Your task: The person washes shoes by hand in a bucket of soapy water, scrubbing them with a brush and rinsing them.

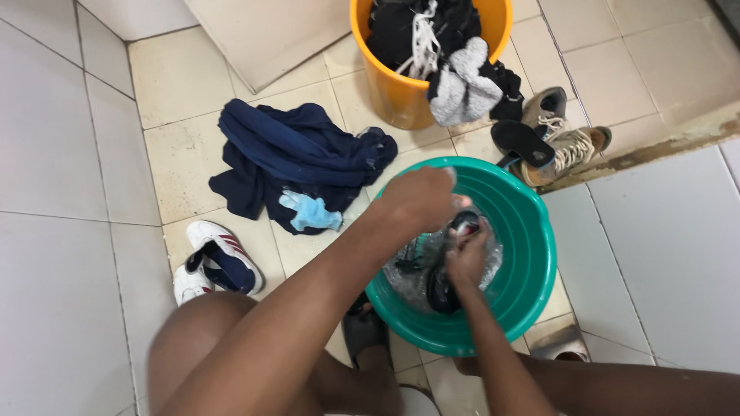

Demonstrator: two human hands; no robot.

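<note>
Both hands are down in the green basin, scrubbing something dark in soapy water. The left hand is closed over the top of a dark shoe, or at least it looks like one; it's half under the suds, so I can't be sure. The right hand is gripping it from the 5 o'clock side. The shoe sits near the basin's middle.

To do this bit well, I'd say keep one hand pinning it steady and let the other do the rubbing, and hold it low so water doesn't slop over the rim.

At 12 o'clock from the basin there's an orange bucket stuffed with dark clothes. A navy heap lies on the tiled floor at 10 o'clock, a white sneaker at 9, and tan lace-up shoes at 1 o'clock.
</note>
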